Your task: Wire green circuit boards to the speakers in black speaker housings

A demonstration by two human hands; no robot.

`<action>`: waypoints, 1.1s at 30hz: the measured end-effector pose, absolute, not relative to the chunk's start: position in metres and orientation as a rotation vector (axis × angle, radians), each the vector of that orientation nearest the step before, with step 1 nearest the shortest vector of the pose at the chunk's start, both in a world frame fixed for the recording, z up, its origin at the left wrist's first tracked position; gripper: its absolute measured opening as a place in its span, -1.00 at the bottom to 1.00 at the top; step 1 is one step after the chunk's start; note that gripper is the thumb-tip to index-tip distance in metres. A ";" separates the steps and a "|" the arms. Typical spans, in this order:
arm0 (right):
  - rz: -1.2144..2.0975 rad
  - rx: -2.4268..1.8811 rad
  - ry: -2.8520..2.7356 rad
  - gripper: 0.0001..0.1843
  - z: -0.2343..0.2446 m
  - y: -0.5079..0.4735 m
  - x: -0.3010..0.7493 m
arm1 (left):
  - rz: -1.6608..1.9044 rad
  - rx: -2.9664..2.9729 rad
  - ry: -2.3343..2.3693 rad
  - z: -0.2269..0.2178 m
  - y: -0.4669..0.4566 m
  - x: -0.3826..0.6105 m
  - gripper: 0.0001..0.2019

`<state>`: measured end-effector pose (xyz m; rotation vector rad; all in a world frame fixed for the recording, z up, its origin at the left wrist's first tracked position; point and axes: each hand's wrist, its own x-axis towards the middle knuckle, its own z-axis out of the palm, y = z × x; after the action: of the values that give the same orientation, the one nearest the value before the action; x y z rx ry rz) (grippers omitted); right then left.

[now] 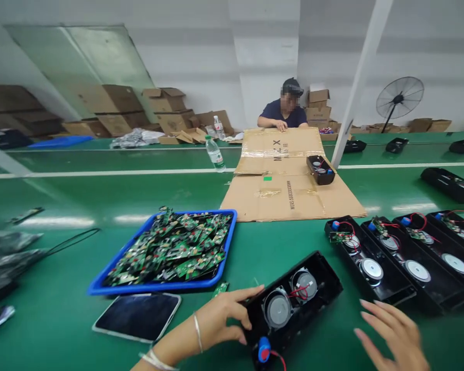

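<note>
My left hand (220, 315), with a bracelet on its wrist, grips the left end of a black speaker housing (321, 284). The housing lies at a slant, its open side facing up. Two round grey speakers (278, 310) sit inside with red wires, and a blue round part (263, 349) is at its near end. To the right of the housing, my right hand (396, 332) is held apart from it, fingers spread and nothing in them. Just behind my left hand, a small green circuit board (221, 289) lies partly hidden.
A blue tray (154, 289) heaped with circuit boards stands at the left, a tablet (137, 317) before it. More black housings (394, 288) line the right. Flattened cardboard (255, 198) carries another housing (320, 170). A bottle (215, 154) stands left of it; a person (272, 111) sits opposite.
</note>
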<state>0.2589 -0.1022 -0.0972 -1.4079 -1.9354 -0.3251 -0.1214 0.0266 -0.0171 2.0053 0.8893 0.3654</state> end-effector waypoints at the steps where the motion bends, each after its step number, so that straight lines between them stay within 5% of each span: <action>1: -0.357 -1.320 -2.052 -0.57 -0.086 -0.088 0.237 | 0.319 2.017 0.866 -0.012 0.025 -0.123 -0.92; 11: 0.030 -1.169 -2.186 -0.97 -0.057 -0.049 0.173 | 0.845 1.798 1.516 -0.049 -0.024 -0.168 -0.76; 17: 0.031 -1.291 -2.131 -0.88 -0.047 -0.080 0.169 | 0.854 1.789 1.907 -0.086 -0.021 -0.162 -0.46; 23: -0.052 -1.379 -2.047 -0.90 -0.050 -0.104 0.173 | 0.853 1.844 1.891 -0.094 -0.012 -0.153 -0.59; 33: -0.105 -1.103 -2.234 -0.80 -0.038 -0.090 0.123 | 1.206 1.857 1.781 -0.085 -0.038 -0.156 -0.41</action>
<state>0.1231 -0.0901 -0.0382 -1.1032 -2.2336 -0.1051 -0.1561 -0.0376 -0.0845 1.8567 1.7807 1.2063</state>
